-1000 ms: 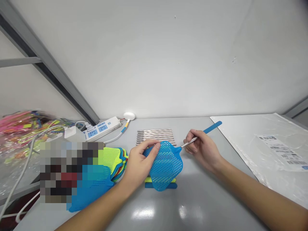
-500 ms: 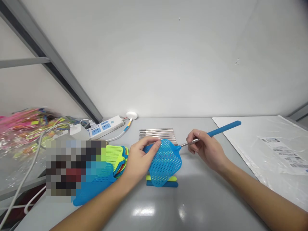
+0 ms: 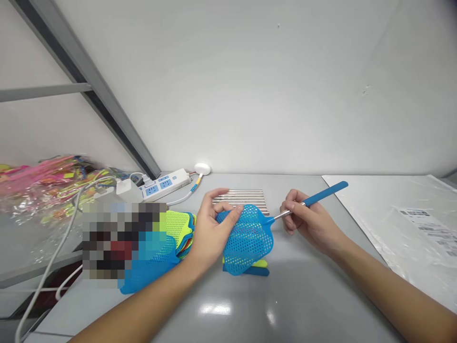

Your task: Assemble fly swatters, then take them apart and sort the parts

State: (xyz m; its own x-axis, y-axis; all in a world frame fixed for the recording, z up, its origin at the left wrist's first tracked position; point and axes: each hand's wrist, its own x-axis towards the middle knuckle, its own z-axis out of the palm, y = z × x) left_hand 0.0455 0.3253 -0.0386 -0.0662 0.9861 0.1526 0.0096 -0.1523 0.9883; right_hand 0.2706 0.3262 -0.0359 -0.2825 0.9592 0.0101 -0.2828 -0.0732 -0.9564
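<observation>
A blue fly swatter [image 3: 250, 240] is held across both hands above the table. My left hand [image 3: 214, 233] is closed on its perforated head, thumb on top. My right hand [image 3: 310, 216] pinches the thin metal rod close to the blue grip, which points up to the right. Just behind the head lies a row of metal rods [image 3: 246, 195], partly covered by my left hand. A yellow-green handle [image 3: 262, 263] and a blue handle [image 3: 255, 271] lie beneath the head, partly hidden.
Left of my forearm are stacked swatter heads [image 3: 178, 226] and a blue one [image 3: 153, 271], partly pixelated. A power strip [image 3: 166, 186] with cables stands behind them. Bagged colourful items [image 3: 53, 190] fill the far left. A white plastic package [image 3: 389, 209] lies at right.
The blue grip has come nearer the swatter head, so less rod shows between them. The fingers of my left hand have spread somewhat at the back. The whole view has shifted slightly.
</observation>
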